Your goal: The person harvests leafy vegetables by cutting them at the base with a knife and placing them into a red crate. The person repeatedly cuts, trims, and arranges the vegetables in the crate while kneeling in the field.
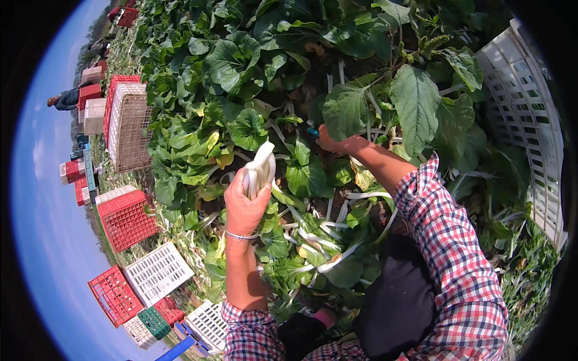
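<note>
My left hand is closed around the pale stalks of a bok choy, whose white base points up and away from me. Farther right, my right hand reaches in among the leafy plants. It is shut on a small tool with a blue-green handle; the tool's far end is hidden by foliage. Broad green leaves partly cover that hand. Between my forearms, cut leaves with white stalks lie scattered on the ground.
A white plastic crate stands at the right. Dense leafy plants fill the upper middle. Red crates, white crates and a green crate stand along the left. A person is in the distance beside stacked crates.
</note>
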Tool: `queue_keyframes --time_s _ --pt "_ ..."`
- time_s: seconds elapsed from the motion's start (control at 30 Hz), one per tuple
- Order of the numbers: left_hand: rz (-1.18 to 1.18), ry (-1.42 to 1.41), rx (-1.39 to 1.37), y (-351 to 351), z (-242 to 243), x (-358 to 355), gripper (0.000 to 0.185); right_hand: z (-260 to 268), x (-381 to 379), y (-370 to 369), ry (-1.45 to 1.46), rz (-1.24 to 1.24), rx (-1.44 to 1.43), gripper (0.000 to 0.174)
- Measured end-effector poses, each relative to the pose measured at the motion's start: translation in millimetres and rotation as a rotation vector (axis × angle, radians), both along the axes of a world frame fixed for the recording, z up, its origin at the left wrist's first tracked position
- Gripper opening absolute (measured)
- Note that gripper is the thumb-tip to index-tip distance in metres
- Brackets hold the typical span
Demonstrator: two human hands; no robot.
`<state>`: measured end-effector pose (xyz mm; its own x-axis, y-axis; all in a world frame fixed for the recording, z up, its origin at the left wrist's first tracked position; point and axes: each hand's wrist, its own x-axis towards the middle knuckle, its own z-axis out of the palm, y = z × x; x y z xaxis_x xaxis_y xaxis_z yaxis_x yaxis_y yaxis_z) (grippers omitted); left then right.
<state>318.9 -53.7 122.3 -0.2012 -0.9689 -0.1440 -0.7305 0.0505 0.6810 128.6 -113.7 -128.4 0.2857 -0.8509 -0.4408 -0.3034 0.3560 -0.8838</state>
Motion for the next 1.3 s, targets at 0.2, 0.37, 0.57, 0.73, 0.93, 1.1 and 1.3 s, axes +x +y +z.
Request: queue_keyframes --time_s 0.2,0.37,0.57,0.73,0.93,1.1,1.3 --pt "-0.396 -0.422 -0.191 -74 -43 -20 0.032 -19 -10 9 -0.181 -0.108 -0.081 0.035" --pt "-0.356 -1.071 -0.100 -106 -93 20 0.026 -32 13 2 -0.265 -0.099 -0.163 0.037" --pt "-0.350 -0.959 -0.222 -90 -116 91 0.039 -28 57 -26 0.115 0.039 -0.289 0.039" --pt "-0.314 -0.875 -0.218 -84 -124 105 0.048 -2 72 -50 0.080 0.165 0.066 0.043" --pt "-0.337 -0.842 -0.207 -72 -126 110 0.055 24 60 -56 0.313 0.344 0.040 0.037" --pt "-0.270 -0.696 -0.355 -32 -104 106 0.054 21 22 -13 0.147 0.144 -0.042 0.032" --pt "-0.201 -0.399 -0.547 35 -70 69 0.041 67 14 33 -0.672 -0.175 -0.058 0.038"
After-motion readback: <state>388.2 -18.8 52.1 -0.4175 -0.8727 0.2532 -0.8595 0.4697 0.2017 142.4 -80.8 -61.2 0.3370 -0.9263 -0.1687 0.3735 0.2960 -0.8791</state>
